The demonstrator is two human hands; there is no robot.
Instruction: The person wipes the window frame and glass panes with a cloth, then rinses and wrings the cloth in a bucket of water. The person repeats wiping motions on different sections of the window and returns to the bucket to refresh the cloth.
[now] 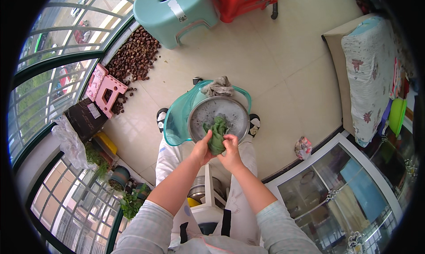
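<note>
A bunched green cloth (217,136) is gripped between my left hand (202,151) and my right hand (231,153). Both hands are at the near rim of a round metal basin (247,121), and the far end of the cloth hangs over the sudsy, greyish water (212,111) inside it. The basin rests on or in a translucent teal plastic container (174,121) between my feet; what bears it underneath is hidden. Beyond the basin's far rim, a crumpled grey-beige cloth (218,87) lies on the container's edge.
A light-teal plastic stool (149,8) and a red folding item (229,8) stand ahead. Brown nuts or similar (136,54) are heaped by the window at left, near a pink folding stool (108,91) and a dark box (86,117). Glass-paned doors (332,187) are at lower right.
</note>
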